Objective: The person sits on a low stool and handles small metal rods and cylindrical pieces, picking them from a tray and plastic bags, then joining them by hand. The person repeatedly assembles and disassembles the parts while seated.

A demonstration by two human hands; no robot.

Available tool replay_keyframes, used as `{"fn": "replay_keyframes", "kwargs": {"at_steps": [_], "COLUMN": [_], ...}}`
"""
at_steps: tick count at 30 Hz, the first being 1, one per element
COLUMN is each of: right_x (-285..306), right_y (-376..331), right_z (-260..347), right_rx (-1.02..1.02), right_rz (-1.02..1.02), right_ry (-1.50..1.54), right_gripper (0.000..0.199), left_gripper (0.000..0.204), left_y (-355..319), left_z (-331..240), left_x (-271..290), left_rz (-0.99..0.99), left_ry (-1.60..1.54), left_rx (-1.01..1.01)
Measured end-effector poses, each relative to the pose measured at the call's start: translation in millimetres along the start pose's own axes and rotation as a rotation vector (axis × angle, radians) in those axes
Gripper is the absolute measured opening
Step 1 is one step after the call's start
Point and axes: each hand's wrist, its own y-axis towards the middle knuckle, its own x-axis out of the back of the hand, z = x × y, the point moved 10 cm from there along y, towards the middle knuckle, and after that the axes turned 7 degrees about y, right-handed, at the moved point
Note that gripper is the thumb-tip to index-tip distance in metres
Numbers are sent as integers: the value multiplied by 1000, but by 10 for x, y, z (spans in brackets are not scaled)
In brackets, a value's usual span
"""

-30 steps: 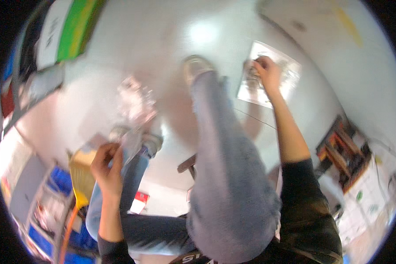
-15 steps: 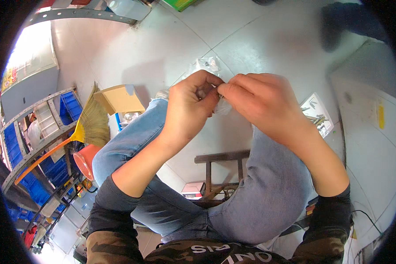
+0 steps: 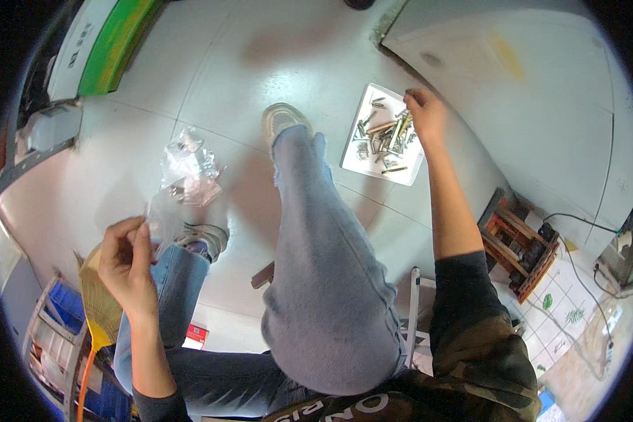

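Observation:
My left hand (image 3: 129, 266) is closed in a pinch on a small clear plastic bag (image 3: 163, 219), which hangs from the fingertips above my left shoe. Out to the right, my right hand (image 3: 427, 118) is over the far right edge of a white tray (image 3: 354, 160). Its fingers are pressed together; whatever is between them is too small to make out. In the tray lie many loose metal pieces (image 3: 394, 133), long and thin like pins or bolts, some brass-coloured. More clear plastic bags (image 3: 190, 169) lie on the floor beyond my left shoe.
A grey cabinet (image 3: 513, 91) stands right of the tray. A wooden frame (image 3: 517, 243) and cables are at the right. A broom (image 3: 98, 302) and shelving with blue bins (image 3: 67, 306) are at lower left; a green and white box (image 3: 112, 53) is at upper left.
My hands, together at the centre before, are now far apart. The right has gone to the tray; the left has moved left with the bag. The view has turned to the right.

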Motion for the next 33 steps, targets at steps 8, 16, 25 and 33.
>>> {"fn": "replay_keyframes", "kwargs": {"at_steps": [8,16,25,33], "right_x": [-636,-693,-721,-973], "right_y": [50,116,63,239], "right_z": [-1043,-1053,-791,-786], "right_rx": [49,-31,139,227], "right_rz": [54,38,65,244], "right_ry": [-275,-400,-367,-608], "right_gripper": [28,23,18,15], "left_gripper": [7,7,6,7], "left_y": [53,56,45,47], "left_z": [143,225,218,254], "left_x": [27,-110,-138,-123], "left_rz": [3,56,64,71], "left_ry": [80,90,110,88], "left_rx": [-25,28,17,31]}}
